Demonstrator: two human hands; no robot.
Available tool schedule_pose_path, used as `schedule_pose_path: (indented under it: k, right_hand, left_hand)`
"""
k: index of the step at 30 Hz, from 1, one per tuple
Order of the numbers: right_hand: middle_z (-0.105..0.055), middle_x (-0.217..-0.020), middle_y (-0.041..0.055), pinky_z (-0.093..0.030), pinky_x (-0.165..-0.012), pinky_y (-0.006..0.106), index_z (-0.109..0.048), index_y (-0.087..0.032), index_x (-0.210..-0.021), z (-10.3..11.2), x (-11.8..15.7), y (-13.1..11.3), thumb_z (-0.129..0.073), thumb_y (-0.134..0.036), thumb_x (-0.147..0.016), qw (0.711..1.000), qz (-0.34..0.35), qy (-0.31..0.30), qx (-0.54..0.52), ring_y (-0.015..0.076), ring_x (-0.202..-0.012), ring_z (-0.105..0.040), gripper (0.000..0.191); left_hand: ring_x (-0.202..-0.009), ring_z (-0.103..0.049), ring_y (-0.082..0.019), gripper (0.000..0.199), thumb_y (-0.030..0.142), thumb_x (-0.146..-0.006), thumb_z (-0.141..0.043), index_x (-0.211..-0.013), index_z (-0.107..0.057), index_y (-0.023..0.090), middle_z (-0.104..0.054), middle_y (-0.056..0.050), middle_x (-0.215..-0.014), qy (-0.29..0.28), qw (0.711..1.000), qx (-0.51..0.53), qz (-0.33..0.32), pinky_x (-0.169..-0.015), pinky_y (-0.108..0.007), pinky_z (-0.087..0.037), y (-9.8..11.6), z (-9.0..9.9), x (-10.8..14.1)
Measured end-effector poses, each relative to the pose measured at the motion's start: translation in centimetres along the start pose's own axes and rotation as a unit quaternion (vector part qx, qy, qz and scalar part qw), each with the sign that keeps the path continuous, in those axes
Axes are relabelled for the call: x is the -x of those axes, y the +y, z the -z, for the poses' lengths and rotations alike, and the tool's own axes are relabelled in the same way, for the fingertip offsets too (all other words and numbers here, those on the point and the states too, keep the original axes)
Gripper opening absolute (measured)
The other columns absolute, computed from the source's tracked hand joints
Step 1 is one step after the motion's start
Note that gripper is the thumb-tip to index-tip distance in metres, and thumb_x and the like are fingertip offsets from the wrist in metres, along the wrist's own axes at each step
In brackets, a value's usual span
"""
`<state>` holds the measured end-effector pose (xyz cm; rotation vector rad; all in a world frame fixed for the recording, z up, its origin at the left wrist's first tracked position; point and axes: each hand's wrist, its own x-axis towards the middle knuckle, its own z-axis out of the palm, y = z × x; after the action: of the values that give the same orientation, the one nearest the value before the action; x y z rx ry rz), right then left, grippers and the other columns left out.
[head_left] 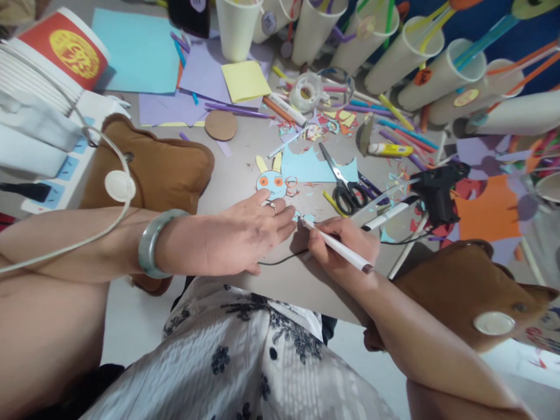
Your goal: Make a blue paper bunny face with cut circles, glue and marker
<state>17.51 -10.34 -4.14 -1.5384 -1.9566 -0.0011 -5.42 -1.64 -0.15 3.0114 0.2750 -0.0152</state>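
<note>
My right hand (pixel 343 248) is closed around a white marker pen (pixel 343 249), its tip pointing up and left at a small light-blue paper piece (pixel 298 216) on the table. Palm down, my left hand (pixel 238 233) lies with outstretched fingers, a ring on one of them and its fingertips near that piece. Just above it sits a paper bunny face (pixel 271 182), blue with yellow ears and orange eyes, its lower part partly under the hand. Beyond lie a cut light-blue sheet (pixel 306 163) and black-handled scissors (pixel 343 184).
Brown cushions (pixel 153 157) rest on both sides. Paper cups (pixel 238 26) with coloured straws line the back. A tape roll (pixel 306 92), paper scraps and markers are strewn ahead. A black glue gun (pixel 440 189) lies at right; a white cable (pixel 111 137) crosses my left forearm.
</note>
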Motion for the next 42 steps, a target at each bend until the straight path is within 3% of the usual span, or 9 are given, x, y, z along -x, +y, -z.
schedule_pose_path:
  k: [7, 13, 22, 29, 42]
  right_hand:
    - [-0.064, -0.058, -0.0009, -0.045, -0.049, 0.024, -0.056, -0.024, -0.073, -0.1, 0.2, 0.0, -0.063, -0.034, -0.092, 1.0, -0.012, -0.011, 0.001, 0.0124, -0.049, -0.06, 0.023]
    - [-0.073, -0.069, 0.0036, -0.051, -0.056, 0.027, -0.063, -0.024, -0.079, 0.7, 0.4, -0.2, -0.061, -0.041, -0.094, 0.998, -0.054, -0.019, 0.016, 0.0174, -0.061, -0.07, 0.022]
    - [-0.072, -0.067, 0.0009, -0.049, -0.053, 0.026, -0.067, -0.023, -0.08, 0.8, -0.2, 0.0, -0.067, -0.036, -0.091, 0.999, -0.038, -0.013, -0.029, 0.0156, -0.057, -0.066, 0.017]
    - [-0.073, -0.069, -0.0003, -0.049, -0.053, 0.025, -0.066, -0.023, -0.086, 0.9, -0.2, 0.0, -0.067, -0.03, -0.092, 0.998, -0.013, -0.025, -0.053, 0.0146, -0.057, -0.067, 0.009]
    - [-0.072, -0.07, 0.0011, -0.05, -0.056, 0.027, -0.068, -0.023, -0.087, 0.6, 0.0, 0.1, -0.066, -0.037, -0.093, 0.997, -0.036, -0.041, -0.058, 0.0159, -0.059, -0.067, 0.016]
  left_hand:
    - [-0.123, -0.055, -0.034, 0.08, 0.058, -0.078, -0.081, -0.137, -0.055, 0.011, -0.057, -0.021, -0.143, -0.003, 1.0, -0.002, -0.001, -0.111, -0.05, -0.036, 0.0, 0.2, 0.0]
    - [-0.124, -0.055, -0.035, 0.081, 0.058, -0.074, -0.083, -0.135, -0.057, 0.011, -0.058, -0.021, -0.143, -0.001, 1.0, 0.006, 0.002, -0.113, -0.052, -0.036, 0.0, 0.2, -0.1]
    - [-0.131, -0.052, -0.036, 0.075, 0.052, -0.078, -0.082, -0.137, -0.056, 0.014, -0.058, -0.018, -0.145, -0.004, 0.998, 0.059, -0.008, -0.113, -0.051, -0.037, -0.4, 0.7, 0.0]
    - [-0.134, -0.052, -0.037, 0.075, 0.049, -0.078, -0.083, -0.137, -0.057, 0.011, -0.058, -0.02, -0.144, -0.014, 0.998, 0.067, -0.009, -0.115, -0.052, -0.036, -0.3, 1.4, 0.0]
    - [-0.135, -0.052, -0.037, 0.077, 0.055, -0.078, -0.083, -0.138, -0.056, 0.015, -0.057, -0.02, -0.147, -0.013, 0.998, 0.058, -0.008, -0.114, -0.052, -0.035, -0.3, 1.2, 0.1]
